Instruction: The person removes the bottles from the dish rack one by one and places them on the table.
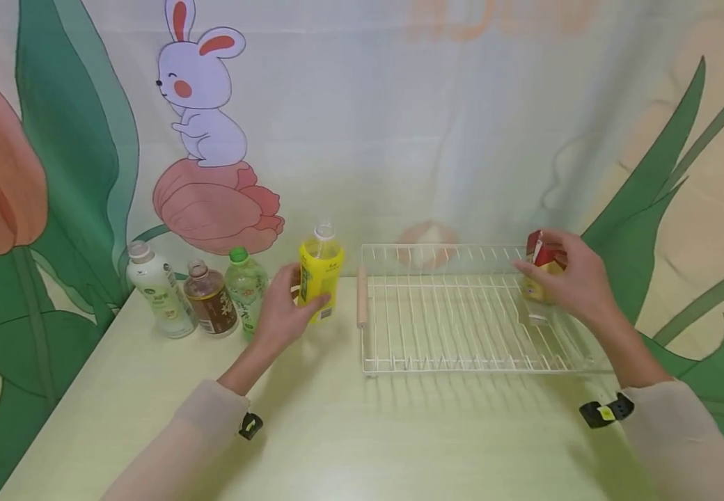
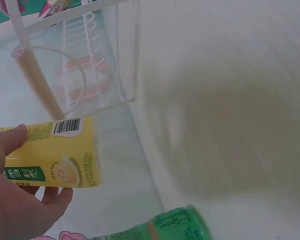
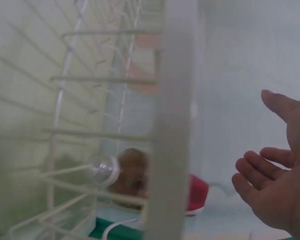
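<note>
My left hand (image 1: 283,306) grips a yellow-labelled drink bottle (image 1: 321,278) by its side, with the capless neck pointing up, left of the rack. In the left wrist view, thumb and fingers (image 2: 59,202) lie on opposite sides of that bottle. A white wire rack (image 1: 450,371) with a wooden handle (image 1: 363,299) stands to the right. In its right end is a red and yellow bottle (image 1: 548,289), its clear neck (image 3: 105,169) pointing down among the wires. Beside that bottle is my right hand (image 1: 578,275); the right wrist view shows its fingers spread and holding nothing.
Three capless bottles stand in a row at the table's left: a white one (image 1: 161,296), a brown one (image 1: 211,303) and a green one (image 1: 246,285). The green one is close to my left hand. Behind the table hangs a printed curtain (image 1: 349,125).
</note>
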`<state>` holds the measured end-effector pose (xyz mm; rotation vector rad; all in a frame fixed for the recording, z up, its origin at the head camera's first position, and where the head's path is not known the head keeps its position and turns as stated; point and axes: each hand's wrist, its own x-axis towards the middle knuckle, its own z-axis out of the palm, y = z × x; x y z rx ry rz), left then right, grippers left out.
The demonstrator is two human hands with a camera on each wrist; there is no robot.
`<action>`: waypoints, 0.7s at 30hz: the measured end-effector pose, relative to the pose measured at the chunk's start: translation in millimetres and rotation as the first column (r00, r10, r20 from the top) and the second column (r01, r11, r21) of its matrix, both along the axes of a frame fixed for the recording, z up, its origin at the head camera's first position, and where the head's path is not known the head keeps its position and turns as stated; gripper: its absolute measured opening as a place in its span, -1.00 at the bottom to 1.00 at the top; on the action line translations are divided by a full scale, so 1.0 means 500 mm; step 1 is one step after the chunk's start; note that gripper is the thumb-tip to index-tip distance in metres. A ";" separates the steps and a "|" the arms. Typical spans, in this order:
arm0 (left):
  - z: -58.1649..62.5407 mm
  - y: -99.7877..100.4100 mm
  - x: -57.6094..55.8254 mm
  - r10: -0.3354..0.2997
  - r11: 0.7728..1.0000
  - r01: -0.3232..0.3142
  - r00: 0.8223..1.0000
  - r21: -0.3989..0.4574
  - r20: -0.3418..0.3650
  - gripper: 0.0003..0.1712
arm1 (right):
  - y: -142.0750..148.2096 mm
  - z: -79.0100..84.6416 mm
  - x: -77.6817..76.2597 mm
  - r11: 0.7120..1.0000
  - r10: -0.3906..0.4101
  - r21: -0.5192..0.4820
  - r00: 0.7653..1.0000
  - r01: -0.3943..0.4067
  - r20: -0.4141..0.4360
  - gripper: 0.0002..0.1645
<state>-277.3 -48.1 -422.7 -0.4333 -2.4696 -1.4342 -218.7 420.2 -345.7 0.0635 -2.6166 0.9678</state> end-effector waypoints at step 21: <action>-0.053 -0.027 0.011 0.034 0.997 -0.023 0.988 -0.071 0.152 -0.15 | 0.073 -0.086 -0.011 0.988 -0.148 0.057 0.978 0.141 0.146 0.11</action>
